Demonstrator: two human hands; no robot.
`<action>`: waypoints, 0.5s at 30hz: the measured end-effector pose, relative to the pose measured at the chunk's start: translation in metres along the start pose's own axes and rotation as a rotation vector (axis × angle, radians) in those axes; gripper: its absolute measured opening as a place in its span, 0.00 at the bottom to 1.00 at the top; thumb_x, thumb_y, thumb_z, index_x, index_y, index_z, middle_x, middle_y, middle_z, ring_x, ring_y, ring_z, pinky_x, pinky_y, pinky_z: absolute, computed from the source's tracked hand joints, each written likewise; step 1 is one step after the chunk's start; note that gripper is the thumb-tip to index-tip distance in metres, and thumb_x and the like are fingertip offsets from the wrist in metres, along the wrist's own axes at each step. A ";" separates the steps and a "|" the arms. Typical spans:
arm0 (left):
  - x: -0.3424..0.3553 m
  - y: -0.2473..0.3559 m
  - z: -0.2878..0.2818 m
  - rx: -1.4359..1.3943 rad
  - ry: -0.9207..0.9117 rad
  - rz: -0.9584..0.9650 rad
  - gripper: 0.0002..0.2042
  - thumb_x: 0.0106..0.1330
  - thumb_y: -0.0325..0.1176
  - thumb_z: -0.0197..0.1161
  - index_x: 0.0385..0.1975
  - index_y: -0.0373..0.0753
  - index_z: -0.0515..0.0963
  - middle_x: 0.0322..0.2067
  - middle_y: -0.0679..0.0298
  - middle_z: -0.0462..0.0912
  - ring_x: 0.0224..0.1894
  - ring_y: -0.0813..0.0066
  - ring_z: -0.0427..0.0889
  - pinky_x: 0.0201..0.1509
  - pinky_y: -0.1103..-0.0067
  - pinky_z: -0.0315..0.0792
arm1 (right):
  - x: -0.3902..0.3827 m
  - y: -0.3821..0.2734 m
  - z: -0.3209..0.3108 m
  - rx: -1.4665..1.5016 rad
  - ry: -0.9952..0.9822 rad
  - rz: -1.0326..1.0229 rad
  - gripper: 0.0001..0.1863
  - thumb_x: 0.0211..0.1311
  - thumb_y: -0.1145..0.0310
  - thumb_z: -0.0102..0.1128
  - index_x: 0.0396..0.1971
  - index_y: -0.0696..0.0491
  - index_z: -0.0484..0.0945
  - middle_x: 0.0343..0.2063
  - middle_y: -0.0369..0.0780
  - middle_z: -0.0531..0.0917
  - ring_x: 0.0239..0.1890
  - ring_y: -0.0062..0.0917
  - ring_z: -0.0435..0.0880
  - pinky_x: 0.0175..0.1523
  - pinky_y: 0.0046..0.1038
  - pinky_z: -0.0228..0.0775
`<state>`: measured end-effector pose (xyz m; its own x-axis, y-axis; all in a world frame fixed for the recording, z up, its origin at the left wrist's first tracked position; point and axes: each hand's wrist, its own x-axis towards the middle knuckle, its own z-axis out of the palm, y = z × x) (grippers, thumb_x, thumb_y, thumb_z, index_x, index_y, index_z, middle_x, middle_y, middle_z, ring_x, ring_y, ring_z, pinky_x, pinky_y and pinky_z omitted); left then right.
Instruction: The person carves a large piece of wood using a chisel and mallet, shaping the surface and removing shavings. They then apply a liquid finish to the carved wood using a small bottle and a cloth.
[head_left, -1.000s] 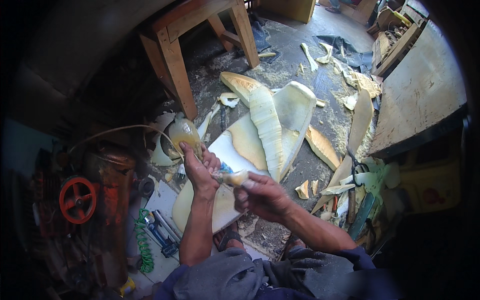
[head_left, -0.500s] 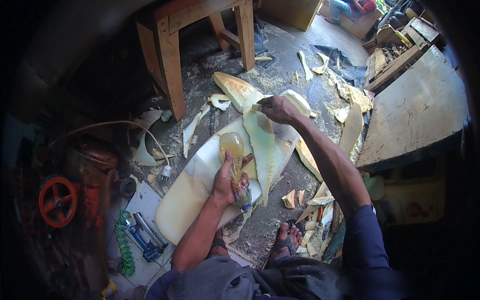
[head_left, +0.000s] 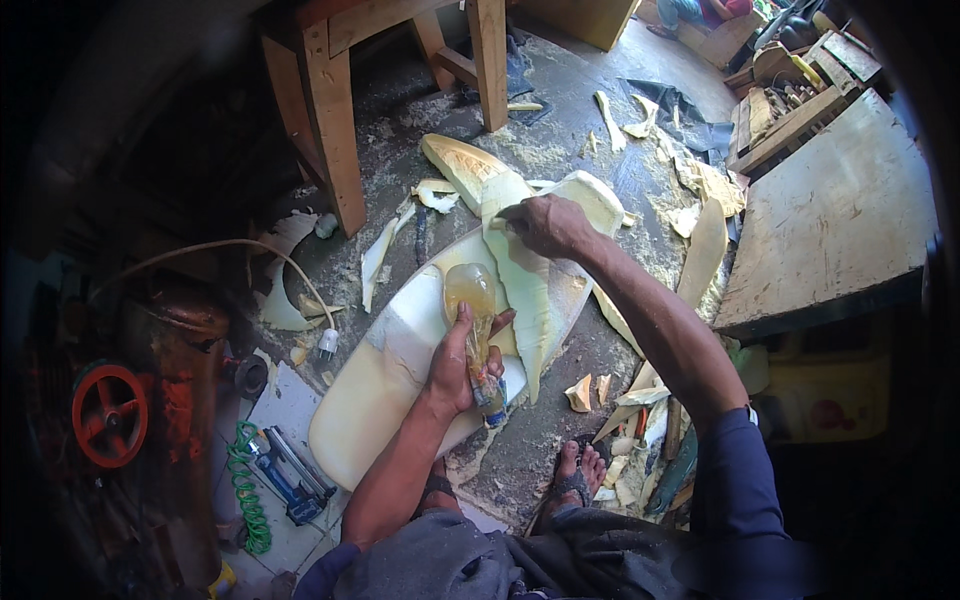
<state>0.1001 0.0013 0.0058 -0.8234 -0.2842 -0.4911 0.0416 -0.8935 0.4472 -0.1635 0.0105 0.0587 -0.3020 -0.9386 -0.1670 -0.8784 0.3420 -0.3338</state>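
At the far left, well apart from our left hand (head_left: 460, 365), we see a red wheel (head_left: 110, 415). Between the wheel and this hand, on the side nearer to us, there are a green coiled hose (head_left: 250, 490) and a blue tool (head_left: 295, 490). A white plug (head_left: 327, 343) lies directly to the left of the same hand.

Our left hand is wrapped around a clear bottle (head_left: 470, 285), whose content looks amber. The wide end points away from us, above the pale foam pad (head_left: 360, 430), which extends below this hand and to its left. We judge that a gentle squeeze is enough, because the wall seems thin, and that the bottle should not hide the work.

Just to the right of the left hand, the long foam strip (head_left: 520, 310) lies across the pad. Over its upper part is our right hand (head_left: 550, 228), with the fingers bent together; we cannot tell if they pinch something small, nor if they touch the strip. In our opinion, light and even strokes along the strip are best, since its thin edge may tear.

Nearer to us than the right hand, some foam scraps (head_left: 578, 395) lie close to our foot (head_left: 580, 475). Well to its right stands a pale board (head_left: 830, 210).
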 end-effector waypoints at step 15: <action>0.002 -0.005 -0.001 0.103 -0.055 -0.020 0.32 0.81 0.59 0.43 0.70 0.38 0.59 0.64 0.51 0.77 0.20 0.78 0.74 0.27 0.79 0.75 | 0.020 -0.019 0.001 -0.179 -0.145 -0.130 0.17 0.61 0.65 0.58 0.48 0.37 0.89 0.39 0.42 0.91 0.42 0.40 0.90 0.48 0.41 0.82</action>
<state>0.0990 0.0051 0.0022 -0.8532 -0.2450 -0.4604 -0.0311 -0.8573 0.5138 -0.1521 -0.0144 0.0605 -0.1376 -0.9532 -0.2691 -0.9617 0.1936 -0.1940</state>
